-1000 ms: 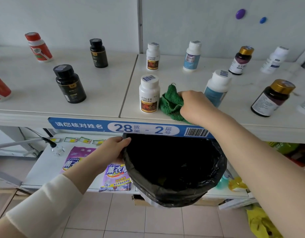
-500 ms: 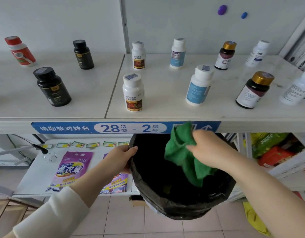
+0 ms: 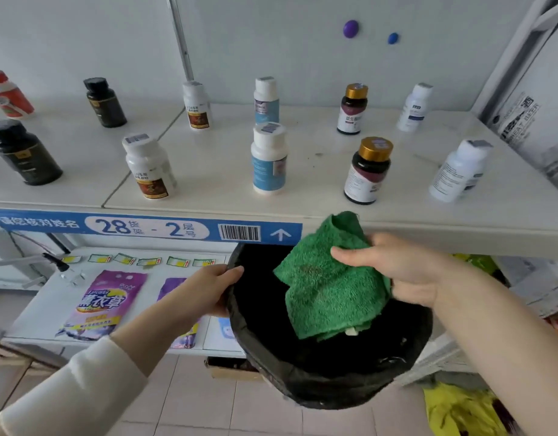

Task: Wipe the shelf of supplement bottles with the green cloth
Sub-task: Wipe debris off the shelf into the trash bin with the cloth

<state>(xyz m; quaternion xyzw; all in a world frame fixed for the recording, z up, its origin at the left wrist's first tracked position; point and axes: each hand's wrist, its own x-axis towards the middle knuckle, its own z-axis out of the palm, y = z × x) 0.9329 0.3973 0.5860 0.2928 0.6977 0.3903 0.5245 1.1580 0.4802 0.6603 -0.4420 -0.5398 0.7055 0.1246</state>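
My right hand (image 3: 400, 265) grips the green cloth (image 3: 331, 284), which hangs unfolded over the mouth of a bin lined with a black bag (image 3: 328, 382), just below the shelf's front edge. A dark smudge shows on the cloth. My left hand (image 3: 208, 287) holds the bin's left rim. The white shelf (image 3: 221, 165) carries several supplement bottles: a white one with a brown label (image 3: 148, 166), a white and blue one (image 3: 268, 158), a dark one with a gold cap (image 3: 367, 171) and a white one at the right (image 3: 460, 169). Small dark specks lie on the shelf near the gold-capped bottle.
More bottles stand along the back wall, black ones (image 3: 22, 152) at the left. A blue label strip (image 3: 145, 228) runs along the shelf edge. A lower shelf holds purple bags (image 3: 104, 303). A yellow bag (image 3: 460, 410) lies on the tiled floor at the right.
My right hand took the cloth off the shelf beside the brown-labelled bottle and down over the bin, where it has unfolded. The view shifted right. My left hand stayed on the bin rim.
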